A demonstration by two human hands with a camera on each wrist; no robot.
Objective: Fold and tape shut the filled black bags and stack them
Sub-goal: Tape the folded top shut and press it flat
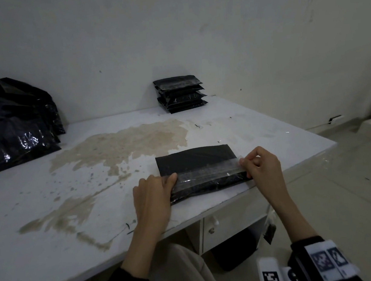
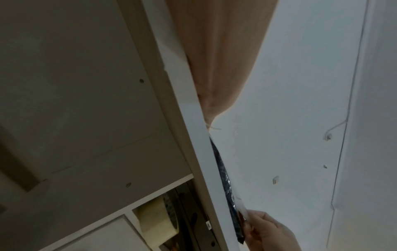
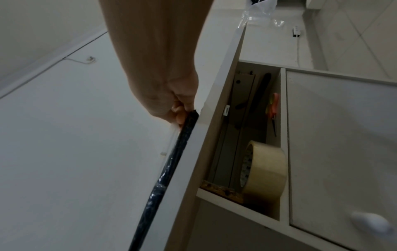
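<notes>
Bag (image 1: 195, 161) between both hands

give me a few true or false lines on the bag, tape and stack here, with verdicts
1. A strip of clear tape runs along the folded black plastic bag on the white stained table. True.
2. The right hand is off the strip. False: it pinches the strip's right end.
3. The left hand presses the strip's left end. True.
4. The stack of taped black bags sits by the near edge. False: it stands at the far edge by the wall.
5. The roll of beige tape lies on the tabletop. False: it sits in a cubby underneath.
</notes>
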